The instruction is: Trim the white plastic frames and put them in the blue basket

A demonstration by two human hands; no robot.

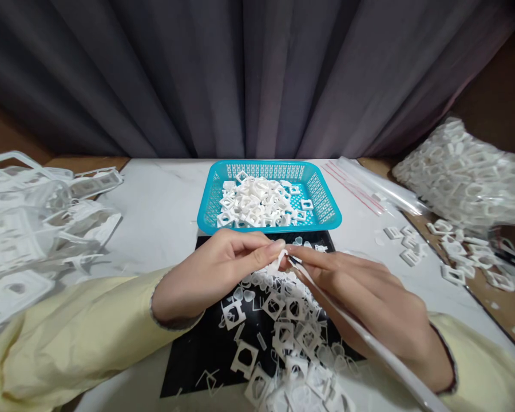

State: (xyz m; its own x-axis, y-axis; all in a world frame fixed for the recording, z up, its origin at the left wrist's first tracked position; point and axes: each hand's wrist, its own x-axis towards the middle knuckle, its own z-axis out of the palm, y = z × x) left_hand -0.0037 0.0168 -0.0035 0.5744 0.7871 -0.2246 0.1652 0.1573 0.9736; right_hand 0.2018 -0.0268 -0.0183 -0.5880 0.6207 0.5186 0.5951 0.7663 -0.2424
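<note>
My left hand [223, 269] pinches a small white plastic piece [278, 262] between thumb and fingers, above the black mat. Close against it, my right hand [364, 292] grips a long, slim white tool [360, 329] with a dark tip touching or nearly touching the piece. The tool's exact kind is not clear, and its far end runs out of the bottom of the view. Below both hands, many square white plastic frames [244, 357] with cut-out middles lie heaped among thin scraps and offcuts on the black mat [193, 355].
Behind my hands stands a blue plastic basket [269, 229] holding a pile of white parts. White plastic sheets [21, 229] are stacked at left. A bulging clear bag [467, 171] of parts sits at right, near loose pieces [455, 252] and a flat zip bag [377, 183].
</note>
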